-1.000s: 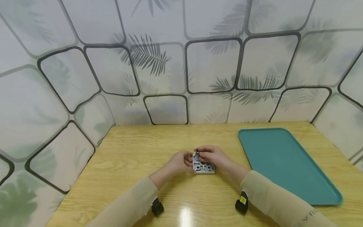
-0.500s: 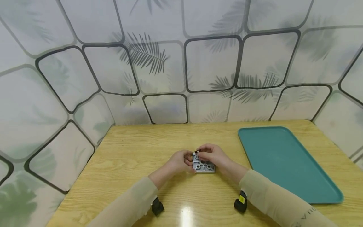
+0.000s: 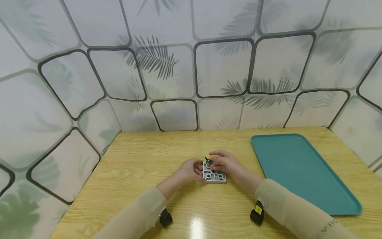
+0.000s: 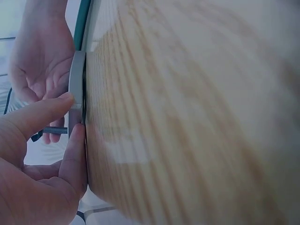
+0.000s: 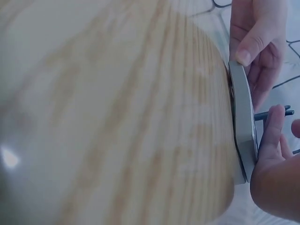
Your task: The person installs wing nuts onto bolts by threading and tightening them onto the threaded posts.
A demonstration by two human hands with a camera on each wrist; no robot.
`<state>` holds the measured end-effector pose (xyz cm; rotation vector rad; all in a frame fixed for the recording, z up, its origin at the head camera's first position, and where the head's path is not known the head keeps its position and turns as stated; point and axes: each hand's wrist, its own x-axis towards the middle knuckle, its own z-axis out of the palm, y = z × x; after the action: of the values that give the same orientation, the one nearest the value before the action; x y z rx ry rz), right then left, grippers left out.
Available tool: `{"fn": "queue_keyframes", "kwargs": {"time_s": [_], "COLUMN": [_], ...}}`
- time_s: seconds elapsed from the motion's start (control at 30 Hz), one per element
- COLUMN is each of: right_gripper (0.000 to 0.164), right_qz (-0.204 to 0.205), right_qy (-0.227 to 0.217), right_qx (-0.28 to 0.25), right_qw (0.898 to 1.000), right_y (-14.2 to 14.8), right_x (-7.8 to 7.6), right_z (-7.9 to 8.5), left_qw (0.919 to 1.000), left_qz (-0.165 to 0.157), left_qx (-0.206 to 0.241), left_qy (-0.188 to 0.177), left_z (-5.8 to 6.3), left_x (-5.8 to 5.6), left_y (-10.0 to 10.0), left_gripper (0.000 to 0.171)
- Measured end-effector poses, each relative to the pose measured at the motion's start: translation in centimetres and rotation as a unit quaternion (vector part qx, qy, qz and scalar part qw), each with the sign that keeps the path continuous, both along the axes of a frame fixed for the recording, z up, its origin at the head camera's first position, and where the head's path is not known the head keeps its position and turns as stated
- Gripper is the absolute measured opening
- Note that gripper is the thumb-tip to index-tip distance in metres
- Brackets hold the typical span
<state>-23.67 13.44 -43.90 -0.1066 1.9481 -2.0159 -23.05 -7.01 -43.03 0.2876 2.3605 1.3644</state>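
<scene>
A square silver metal plate (image 3: 217, 180) with ribbed recesses and round holes lies flat on the wooden table. From its far left corner a thin bolt with a black winged head (image 3: 208, 162) stands upright. My left hand (image 3: 188, 171) grips the plate's left side, thumb on the near edge and fingers at the far edge. Over the plate's far right part is my right hand (image 3: 226, 162), fingers spread and loosely bent beside the bolt. In the right wrist view one finger (image 5: 275, 124) overlaps the bolt's shaft.
A teal tray (image 3: 293, 169) lies on the right of the wooden table (image 3: 149, 156). Patterned curtain-like walls (image 3: 173, 73) surround the table's back and sides. A black camera (image 3: 165, 218) hangs under the left wrist, another black camera (image 3: 257, 214) under the right.
The right fingers covered the bolt's head half a second ago; now they have spread and moved slightly right, so the winged head shows. The left hand and plate stay put.
</scene>
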Motion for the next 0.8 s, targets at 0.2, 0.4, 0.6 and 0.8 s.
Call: {"fn": "queue_keyframes", "kwargs": {"time_s": [0.2, 0.4, 0.6, 0.8], "right_gripper": [0.045, 0.042, 0.040, 0.038], "right_qz": [0.025, 0.040, 0.040, 0.038], "right_qy": [-0.016, -0.015, -0.007, 0.002], "right_qx": [-0.010, 0.016, 0.028, 0.031], "right_qw": [1.000, 0.999, 0.999, 0.999], "right_y": [0.39, 0.18, 0.23, 0.08], "right_x": [-0.20, -0.20, -0.25, -0.43], "right_z": [0.09, 0.33, 0.13, -0.14], "left_qw": [1.0000, 1.0000, 1.0000, 1.0000], "left_qz": [0.001, -0.001, -0.002, -0.001], "left_qx": [-0.001, -0.002, -0.003, 0.000], "left_qy": [0.000, 0.003, 0.005, 0.006], "left_z": [0.14, 0.10, 0.12, 0.14], "left_x": [0.09, 0.01, 0.07, 0.13], "left_y": [-0.03, -0.03, -0.03, -0.07], "left_gripper": [0.078, 0.078, 0.078, 0.079]}}
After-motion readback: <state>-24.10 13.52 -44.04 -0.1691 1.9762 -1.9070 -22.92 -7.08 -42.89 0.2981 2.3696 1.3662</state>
